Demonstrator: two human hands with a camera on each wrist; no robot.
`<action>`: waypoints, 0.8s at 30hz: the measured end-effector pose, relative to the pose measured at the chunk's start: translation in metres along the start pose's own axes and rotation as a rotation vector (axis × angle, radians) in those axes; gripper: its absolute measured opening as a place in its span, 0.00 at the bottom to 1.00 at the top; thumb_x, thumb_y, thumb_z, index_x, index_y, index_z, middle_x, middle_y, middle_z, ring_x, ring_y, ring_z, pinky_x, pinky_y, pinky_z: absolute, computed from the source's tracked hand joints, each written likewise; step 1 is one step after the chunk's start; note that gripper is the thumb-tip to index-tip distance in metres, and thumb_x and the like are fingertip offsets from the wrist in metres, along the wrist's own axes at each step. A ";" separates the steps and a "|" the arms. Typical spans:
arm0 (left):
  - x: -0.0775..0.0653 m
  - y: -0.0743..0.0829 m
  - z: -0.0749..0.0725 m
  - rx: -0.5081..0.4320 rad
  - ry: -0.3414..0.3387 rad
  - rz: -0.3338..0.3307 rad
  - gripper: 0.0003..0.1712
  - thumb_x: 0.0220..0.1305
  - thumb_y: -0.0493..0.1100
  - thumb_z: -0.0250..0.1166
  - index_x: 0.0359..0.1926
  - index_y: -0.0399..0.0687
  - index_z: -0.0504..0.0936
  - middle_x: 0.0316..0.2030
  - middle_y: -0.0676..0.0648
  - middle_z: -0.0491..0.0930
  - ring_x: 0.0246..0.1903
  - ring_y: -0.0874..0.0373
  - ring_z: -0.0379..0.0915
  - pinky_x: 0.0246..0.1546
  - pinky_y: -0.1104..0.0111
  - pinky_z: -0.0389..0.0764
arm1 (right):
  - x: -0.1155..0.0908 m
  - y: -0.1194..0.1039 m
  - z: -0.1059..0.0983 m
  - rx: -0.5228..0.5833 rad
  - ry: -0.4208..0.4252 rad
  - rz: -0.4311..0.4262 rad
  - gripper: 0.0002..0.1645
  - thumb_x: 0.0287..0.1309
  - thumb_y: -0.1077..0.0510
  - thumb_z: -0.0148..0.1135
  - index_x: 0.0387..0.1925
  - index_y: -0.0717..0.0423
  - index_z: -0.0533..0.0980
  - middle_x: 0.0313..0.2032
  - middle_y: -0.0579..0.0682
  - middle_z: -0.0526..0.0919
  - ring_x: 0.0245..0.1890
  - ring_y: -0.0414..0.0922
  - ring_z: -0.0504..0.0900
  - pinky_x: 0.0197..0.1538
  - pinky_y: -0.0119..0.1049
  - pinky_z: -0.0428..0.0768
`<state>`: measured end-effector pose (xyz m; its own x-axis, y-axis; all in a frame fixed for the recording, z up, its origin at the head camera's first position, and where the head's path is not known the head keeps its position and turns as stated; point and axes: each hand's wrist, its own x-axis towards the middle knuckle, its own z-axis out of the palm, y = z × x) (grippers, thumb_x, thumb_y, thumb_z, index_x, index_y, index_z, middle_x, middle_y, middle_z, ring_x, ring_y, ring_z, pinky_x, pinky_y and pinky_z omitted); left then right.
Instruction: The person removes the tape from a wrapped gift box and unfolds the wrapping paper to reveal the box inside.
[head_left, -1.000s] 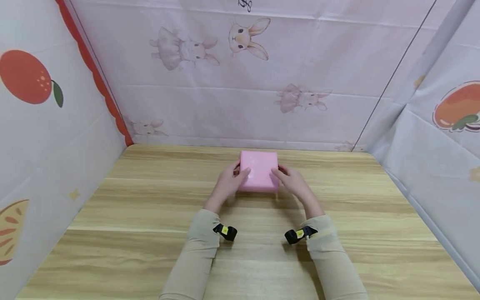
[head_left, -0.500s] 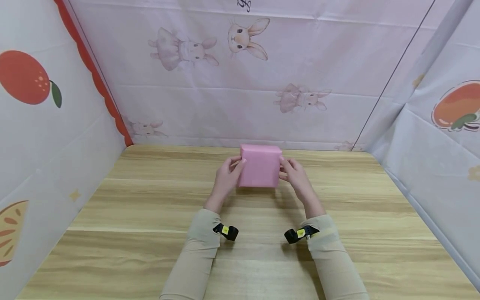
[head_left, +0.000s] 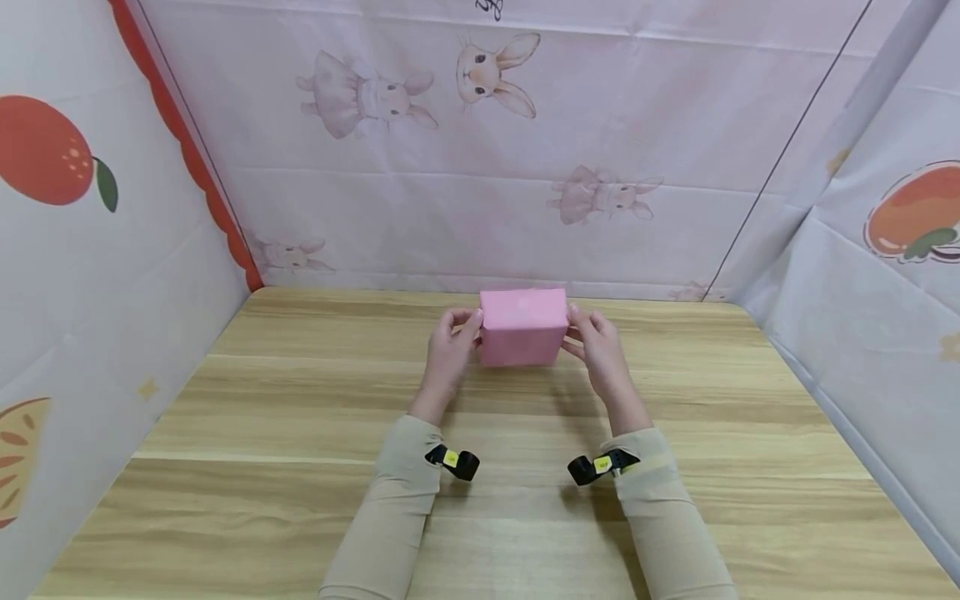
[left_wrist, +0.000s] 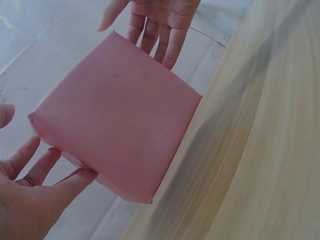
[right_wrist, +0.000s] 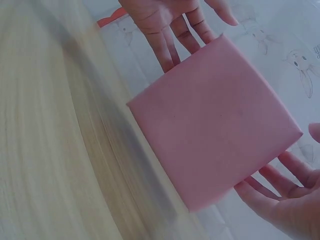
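A pink box (head_left: 522,345) with a smooth, wrapped-looking surface stands on edge near the back of the table, its broad face toward me. The left hand (head_left: 450,354) touches the box's left side with nearly straight fingers. In the left wrist view, the left thumb (left_wrist: 5,116) is apart from the box. On the opposite side, the right hand (head_left: 603,358) has its extended fingers against the box, with the thumb by the upper right corner. Both wrist views show the box (right_wrist: 215,125) between the two hands, its lower edge close to the tabletop.
The wooden table (head_left: 247,500) meets a pale fabric backdrop (head_left: 420,217) with printed rabbits right behind the box. Fruit-printed sheets hang at left and right. Black wrist cameras are strapped over the beige sleeves (head_left: 390,517).
The box has tipped up from lying tilted with its broad face upward to standing on edge, now showing its narrow top. The thumbs have slid off its broad face to the side edges.
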<state>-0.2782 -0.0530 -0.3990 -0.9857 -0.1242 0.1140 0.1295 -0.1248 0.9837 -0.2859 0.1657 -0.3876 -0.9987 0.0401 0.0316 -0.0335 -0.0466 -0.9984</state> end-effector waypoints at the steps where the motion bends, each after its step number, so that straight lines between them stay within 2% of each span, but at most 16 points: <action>1: 0.000 0.000 0.000 -0.007 0.004 0.000 0.18 0.68 0.48 0.61 0.50 0.39 0.74 0.45 0.45 0.74 0.44 0.54 0.78 0.53 0.57 0.82 | 0.000 0.000 0.000 0.011 0.006 0.001 0.15 0.70 0.48 0.52 0.34 0.55 0.69 0.48 0.49 0.74 0.50 0.47 0.78 0.56 0.41 0.82; 4: 0.001 -0.001 0.000 -0.026 0.019 -0.002 0.19 0.68 0.47 0.62 0.52 0.40 0.73 0.43 0.46 0.74 0.42 0.56 0.78 0.52 0.56 0.82 | 0.001 0.000 0.000 0.040 0.018 0.002 0.13 0.68 0.54 0.56 0.29 0.54 0.68 0.43 0.45 0.75 0.43 0.40 0.80 0.51 0.35 0.84; 7: 0.002 -0.003 0.000 -0.068 0.025 -0.019 0.23 0.67 0.47 0.63 0.55 0.38 0.72 0.40 0.47 0.73 0.42 0.55 0.79 0.53 0.54 0.82 | 0.001 0.000 0.000 0.066 0.026 0.001 0.11 0.68 0.57 0.56 0.28 0.54 0.69 0.39 0.44 0.76 0.39 0.37 0.80 0.46 0.32 0.84; 12: 0.003 -0.005 -0.002 -0.114 0.030 -0.050 0.28 0.66 0.48 0.63 0.61 0.38 0.69 0.38 0.48 0.73 0.45 0.53 0.80 0.54 0.54 0.81 | 0.000 0.001 -0.001 0.084 0.013 0.019 0.12 0.69 0.53 0.54 0.31 0.55 0.70 0.40 0.44 0.75 0.41 0.40 0.79 0.44 0.30 0.84; 15: 0.001 -0.002 -0.003 -0.112 0.035 -0.073 0.28 0.67 0.46 0.63 0.62 0.37 0.68 0.38 0.45 0.74 0.47 0.50 0.80 0.51 0.57 0.82 | 0.000 0.002 -0.002 0.089 0.007 0.041 0.14 0.70 0.49 0.54 0.33 0.56 0.70 0.39 0.45 0.75 0.41 0.41 0.79 0.44 0.30 0.84; 20: 0.001 -0.007 -0.002 -0.125 0.092 -0.064 0.25 0.65 0.44 0.64 0.59 0.37 0.70 0.31 0.47 0.75 0.36 0.57 0.80 0.41 0.63 0.83 | 0.000 0.006 -0.002 0.089 0.015 0.069 0.17 0.69 0.47 0.55 0.32 0.56 0.70 0.33 0.45 0.75 0.38 0.41 0.79 0.43 0.30 0.84; 22: 0.003 -0.012 -0.001 -0.131 0.119 -0.053 0.24 0.64 0.45 0.66 0.57 0.38 0.71 0.29 0.50 0.75 0.31 0.62 0.77 0.40 0.63 0.83 | 0.001 0.008 -0.002 0.085 0.017 0.073 0.17 0.68 0.48 0.56 0.29 0.56 0.70 0.33 0.45 0.76 0.38 0.41 0.79 0.42 0.30 0.84; 24: 0.003 -0.012 -0.001 -0.126 0.137 -0.065 0.23 0.63 0.44 0.66 0.55 0.40 0.72 0.28 0.51 0.75 0.31 0.63 0.77 0.41 0.61 0.83 | 0.001 0.009 -0.002 0.083 0.019 0.076 0.17 0.68 0.50 0.57 0.27 0.55 0.69 0.34 0.45 0.76 0.38 0.41 0.80 0.41 0.30 0.84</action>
<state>-0.2829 -0.0529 -0.4107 -0.9696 -0.2438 0.0224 0.0873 -0.2585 0.9621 -0.2876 0.1677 -0.3968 -0.9976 0.0523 -0.0460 0.0388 -0.1323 -0.9905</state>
